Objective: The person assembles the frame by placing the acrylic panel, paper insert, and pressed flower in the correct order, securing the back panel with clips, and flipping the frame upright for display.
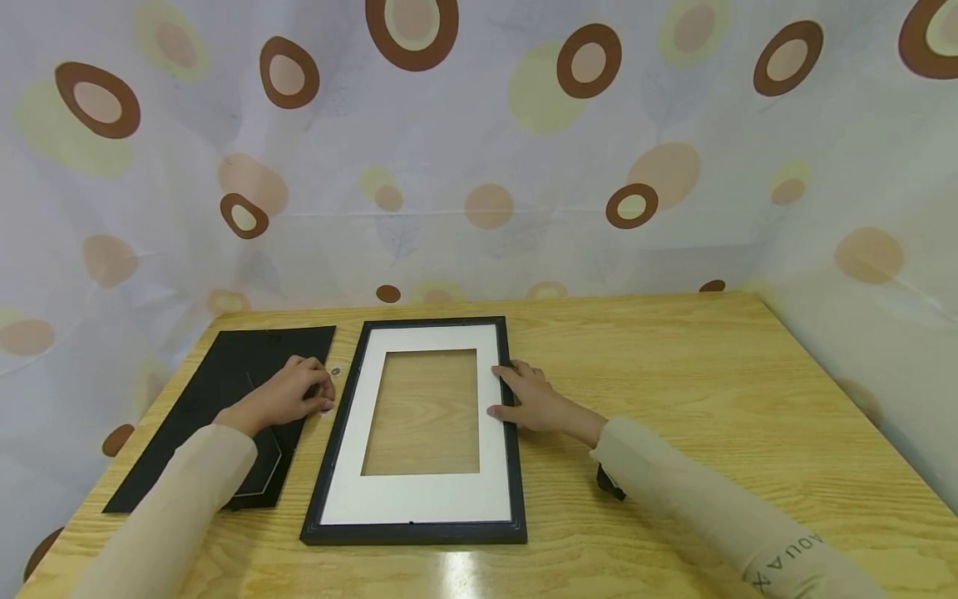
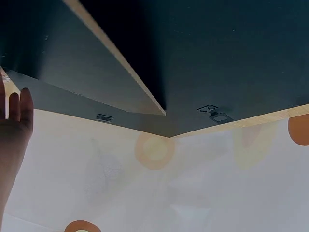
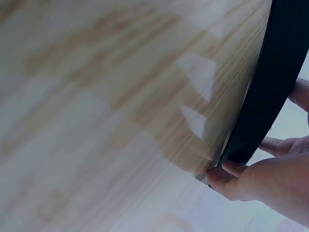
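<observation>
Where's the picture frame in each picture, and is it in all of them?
Head: the picture frame lies mid-table, slightly left, with the right hand on its right edge.
Left wrist: not in it; a black board spreads across the top.
Right wrist: the dark bar slanting down the right side, by the right hand.
Shared landmark: the wooden table.

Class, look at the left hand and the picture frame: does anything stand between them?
Nothing visible blocks the left hand from the picture frame. Only a narrow strip of table separates them, with a small round spot near the fingers, too small to identify.
</observation>
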`<state>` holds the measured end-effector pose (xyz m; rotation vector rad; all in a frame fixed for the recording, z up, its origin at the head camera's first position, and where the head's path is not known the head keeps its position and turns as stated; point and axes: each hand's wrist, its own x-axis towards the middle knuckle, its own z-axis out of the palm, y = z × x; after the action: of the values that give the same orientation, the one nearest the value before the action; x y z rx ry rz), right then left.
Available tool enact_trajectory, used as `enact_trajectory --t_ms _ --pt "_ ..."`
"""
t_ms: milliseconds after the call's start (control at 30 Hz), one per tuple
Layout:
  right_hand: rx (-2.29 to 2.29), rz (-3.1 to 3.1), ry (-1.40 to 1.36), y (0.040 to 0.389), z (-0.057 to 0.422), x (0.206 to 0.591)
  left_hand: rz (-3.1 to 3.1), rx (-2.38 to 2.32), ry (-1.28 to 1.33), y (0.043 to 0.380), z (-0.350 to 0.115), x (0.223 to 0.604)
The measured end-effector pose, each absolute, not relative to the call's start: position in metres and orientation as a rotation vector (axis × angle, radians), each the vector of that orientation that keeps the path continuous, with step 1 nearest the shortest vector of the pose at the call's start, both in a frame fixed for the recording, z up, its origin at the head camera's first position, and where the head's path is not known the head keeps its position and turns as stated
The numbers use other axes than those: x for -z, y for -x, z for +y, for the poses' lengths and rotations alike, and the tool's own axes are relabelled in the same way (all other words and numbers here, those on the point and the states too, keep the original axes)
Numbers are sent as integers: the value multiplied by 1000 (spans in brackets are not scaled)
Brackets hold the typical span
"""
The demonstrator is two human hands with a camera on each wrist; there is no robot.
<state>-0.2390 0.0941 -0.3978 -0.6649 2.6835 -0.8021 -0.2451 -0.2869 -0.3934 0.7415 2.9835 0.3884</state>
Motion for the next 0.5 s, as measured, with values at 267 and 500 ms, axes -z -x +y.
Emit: enact_trajectory --t_ms 267,500 --pt "808 2679 661 239 95 397 2994 -372 -711 248 -287 398" --pt "804 2679 666 240 95 399 2998 -378 -698 245 -286 400"
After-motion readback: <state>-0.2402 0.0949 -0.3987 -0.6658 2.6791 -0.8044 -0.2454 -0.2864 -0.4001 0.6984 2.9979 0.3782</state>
